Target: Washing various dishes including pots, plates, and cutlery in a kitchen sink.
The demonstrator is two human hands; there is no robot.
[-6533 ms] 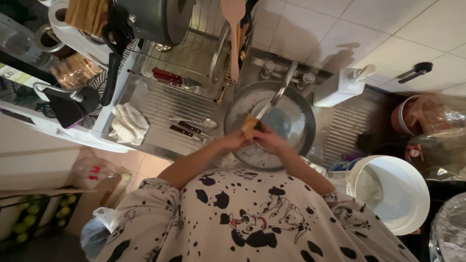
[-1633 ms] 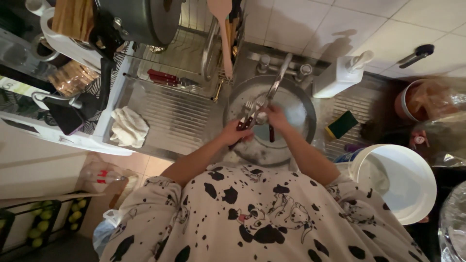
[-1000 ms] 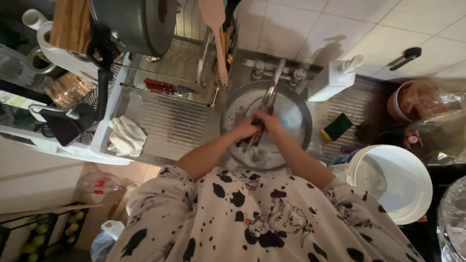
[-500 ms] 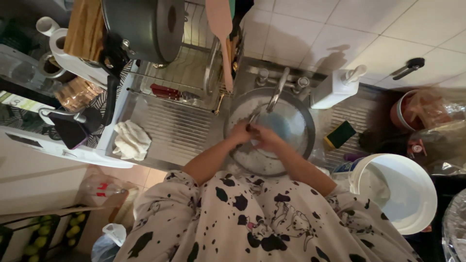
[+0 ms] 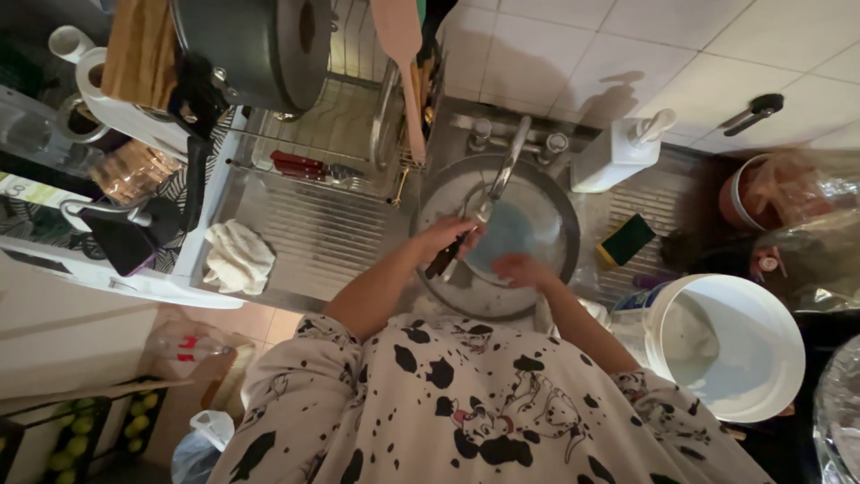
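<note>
Tiled kitchen wall, steel counter with a round steel sink basin (image 5: 448,296) set into it; everything below is placed relative to that basin.

Left hand (image 5: 445,240), at the basin's near-left rim, is wrapped around a dark-handled knife (image 5: 442,261), blade angled down into the bowl just under the chrome tap spout (image 5: 502,175). Right hand (image 5: 518,269) lies over the basin's near-right side, fingers loosely curled at the edge of a pale blue round plate (image 5: 511,235) lying in the bowl; whether it grips anything I cannot tell.

Behind the basin to the right: white soap dispenser bottle (image 5: 618,152). Right of it on the ribbed drainboard: green-and-yellow sponge (image 5: 626,240). Further right and nearer: white plastic bucket (image 5: 727,345). Left of the basin: crumpled white cloth (image 5: 238,257), wire dish rack (image 5: 345,134).

Step in hand, as I judge it: washing the knife under the tap. Next move likely calls for turning the blade away from the right fingers and keeping a firm hold on the wet handle.

Against half a second ago: hands were pressed together at the basin's centre; now they are parted, left drawn toward the rim, the plate showing between them.
</note>
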